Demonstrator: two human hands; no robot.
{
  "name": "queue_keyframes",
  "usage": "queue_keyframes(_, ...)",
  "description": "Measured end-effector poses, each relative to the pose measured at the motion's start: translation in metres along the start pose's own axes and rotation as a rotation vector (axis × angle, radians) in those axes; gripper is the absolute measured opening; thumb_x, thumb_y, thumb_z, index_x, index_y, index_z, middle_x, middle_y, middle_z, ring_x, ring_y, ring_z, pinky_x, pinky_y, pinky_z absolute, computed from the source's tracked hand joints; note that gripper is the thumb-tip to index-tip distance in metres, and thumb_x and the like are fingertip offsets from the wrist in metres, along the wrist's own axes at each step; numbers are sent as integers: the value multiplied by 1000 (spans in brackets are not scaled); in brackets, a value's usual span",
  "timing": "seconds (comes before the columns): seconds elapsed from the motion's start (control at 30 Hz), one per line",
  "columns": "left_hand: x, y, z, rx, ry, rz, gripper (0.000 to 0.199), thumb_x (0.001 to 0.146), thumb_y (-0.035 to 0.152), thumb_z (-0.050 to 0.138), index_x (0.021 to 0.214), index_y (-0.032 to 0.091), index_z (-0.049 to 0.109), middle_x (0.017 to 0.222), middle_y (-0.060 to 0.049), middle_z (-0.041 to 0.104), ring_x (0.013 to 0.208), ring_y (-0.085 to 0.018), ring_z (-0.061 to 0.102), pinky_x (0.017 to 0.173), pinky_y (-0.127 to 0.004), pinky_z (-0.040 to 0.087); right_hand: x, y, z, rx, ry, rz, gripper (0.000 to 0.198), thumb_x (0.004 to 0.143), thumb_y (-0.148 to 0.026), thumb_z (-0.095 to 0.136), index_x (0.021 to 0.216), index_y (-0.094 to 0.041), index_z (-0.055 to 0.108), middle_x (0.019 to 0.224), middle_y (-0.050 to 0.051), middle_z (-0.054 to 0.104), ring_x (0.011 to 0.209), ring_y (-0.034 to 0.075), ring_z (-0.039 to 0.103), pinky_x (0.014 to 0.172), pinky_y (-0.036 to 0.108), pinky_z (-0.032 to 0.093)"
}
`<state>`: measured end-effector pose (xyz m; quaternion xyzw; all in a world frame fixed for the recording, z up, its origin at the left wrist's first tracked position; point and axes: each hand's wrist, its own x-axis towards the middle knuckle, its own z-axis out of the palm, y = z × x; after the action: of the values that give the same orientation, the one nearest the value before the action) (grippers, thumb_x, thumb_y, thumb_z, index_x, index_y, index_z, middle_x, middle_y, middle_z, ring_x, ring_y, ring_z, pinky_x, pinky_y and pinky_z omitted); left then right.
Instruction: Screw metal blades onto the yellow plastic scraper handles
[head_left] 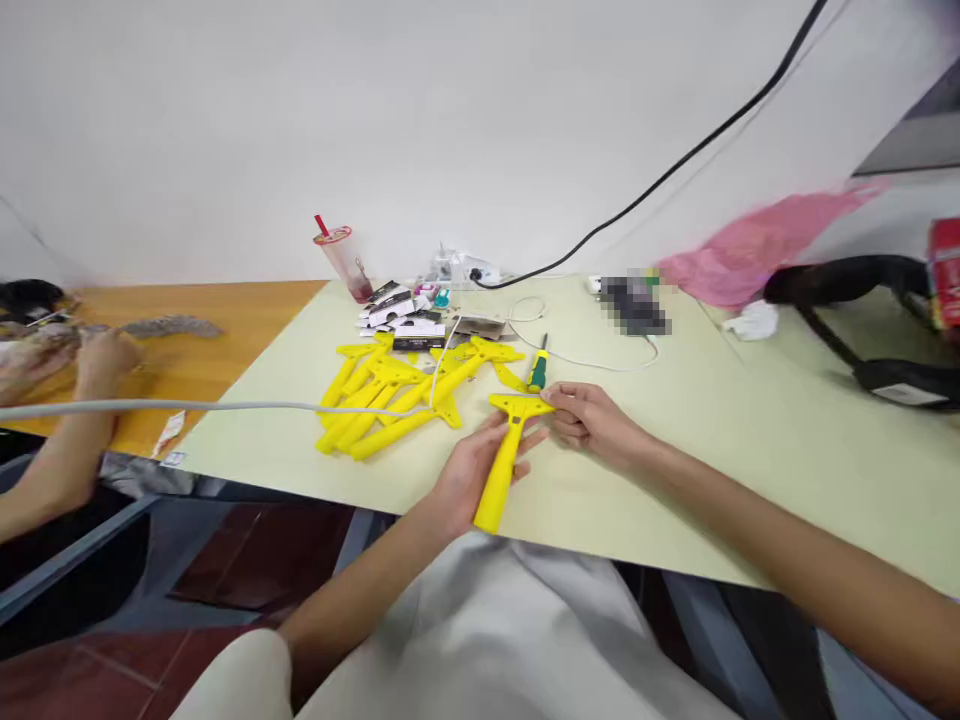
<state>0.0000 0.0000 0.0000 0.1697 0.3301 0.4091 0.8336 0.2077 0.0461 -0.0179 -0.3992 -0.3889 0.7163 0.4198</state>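
A yellow plastic scraper [498, 470] with a wide, T-shaped head lies across my left hand [470, 473], whose fingers wrap round behind its handle. My right hand [589, 420] pinches at the right corner of the scraper's head; whether a small part is between those fingertips is hidden. Just beyond the head lies a green and yellow screwdriver [538, 368], its shaft pointing away from me. Several more yellow scrapers [382, 400] are heaped on the table to the left of my hands.
Small black-and-white boxes [397, 310] lie behind the heap, near a cup [347, 265] with a red straw. A white cable [225, 405] crosses over the heap. Black headphones [862, 340] and a pink bag [757, 245] are at right. Another person's hand [105, 360] works at far left.
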Motion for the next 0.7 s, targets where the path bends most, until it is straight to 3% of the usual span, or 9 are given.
queue_keyframes(0.3, -5, -3, -4, 31, 19, 2, 31, 103, 25, 65, 132, 17, 73, 161, -12, 61, 148, -28, 60, 80, -22, 64, -1, -3, -6, 66, 40, -19, 44, 81, -41, 93, 77, -21, 55, 55, -14, 22, 48, 4, 13, 46, 24, 12)
queue_keyframes(0.47, -8, -3, -4, 65, 40, -9, 27, 102, 26, 65, 123, 14, 76, 155, -17, 66, 150, -31, 58, 95, -31, 63, 3, -7, -14, 150, 113, -55, 42, 78, -34, 95, 79, -20, 55, 60, -15, 18, 52, 5, 9, 45, 22, 11)
queue_keyframes(0.7, -9, 8, -10, 65, -53, -70, 30, 105, 33, 58, 107, 11, 78, 134, -21, 76, 144, -29, 63, 129, -38, 42, 5, -12, -21, 258, 140, -116, 51, 75, -27, 95, 77, -24, 45, 61, -14, 14, 54, 7, 6, 44, 23, 13)
